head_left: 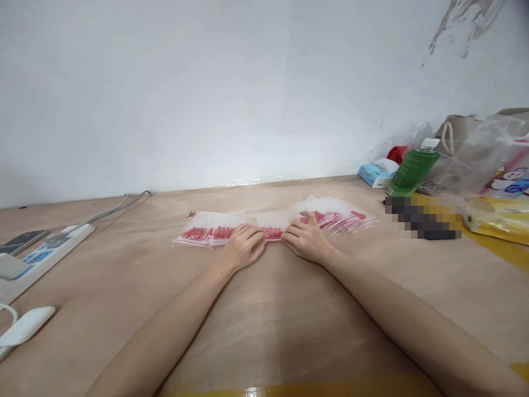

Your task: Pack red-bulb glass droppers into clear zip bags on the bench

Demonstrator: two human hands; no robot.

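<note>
Between my hands lies a clear plastic bag (pixel 273 221) with a row of small red pieces inside; their exact kind is too small to tell. The fingers of my left hand (pixel 244 246) are curled closed on its near left corner. Closed fingers of my right hand (pixel 305 237) press on its near right corner. To the left of my left hand is an overlapping row of similar filled bags (pixel 202 231). Beyond my right hand spreads a looser fan of bags with red pieces (pixel 336 218), partly hidden by that hand.
On the left are a white power strip (pixel 61 251), a phone (pixel 25 241), a grey cable (pixel 119 207) and a white plastic item (pixel 33 325). At the right stand a tissue pack (pixel 374 175), a green bottle (pixel 414 168) and plastic bags (pixel 483 160). A wall (pixel 206 99) borders the table (pixel 264 331).
</note>
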